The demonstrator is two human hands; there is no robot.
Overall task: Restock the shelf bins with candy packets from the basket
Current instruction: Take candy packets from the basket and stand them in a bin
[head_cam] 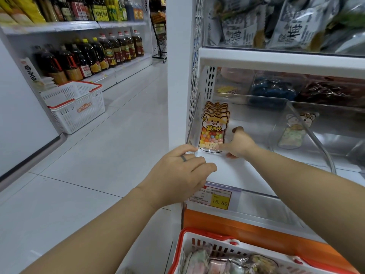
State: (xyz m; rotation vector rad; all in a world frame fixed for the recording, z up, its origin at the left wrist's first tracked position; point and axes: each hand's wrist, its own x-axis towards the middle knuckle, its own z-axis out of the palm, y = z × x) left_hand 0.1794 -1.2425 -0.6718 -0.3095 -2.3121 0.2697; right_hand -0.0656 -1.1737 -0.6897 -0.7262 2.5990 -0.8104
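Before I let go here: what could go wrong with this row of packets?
The candy packets stand on end in the clear bin, the right hand touching the front one's base; released, the row might topple forward. The left hand rests at the bin's front corner and could nudge it.

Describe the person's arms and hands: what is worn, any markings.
Both forearms are bare, with no sleeves, gloves or watch in view. The left hand has a thin dark band round one finger, ring or tattoo unclear. The right hand shows nothing worn.
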